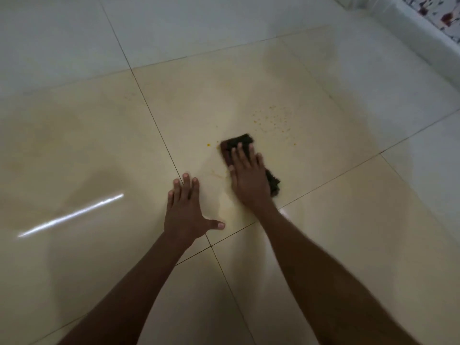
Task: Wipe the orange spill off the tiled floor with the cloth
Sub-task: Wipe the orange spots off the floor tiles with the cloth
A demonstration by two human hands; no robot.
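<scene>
The dark cloth [239,143] lay flat on the tiled floor [323,232], long axis running from upper left to lower right. The right hand [247,178] pressed it with straight fingers, hiding its middle. Orange spill [272,120] speckled just beyond the cloth. Left of the cloth, the left hand [184,212] rested splayed.

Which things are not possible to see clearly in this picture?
- Floor under the cloth: head view, hidden by cloth and right hand.
- Cloth's middle: covered by that hand.
- Patterned object at top right: cut off by the edge.
- Orange specks: too small to count.
</scene>
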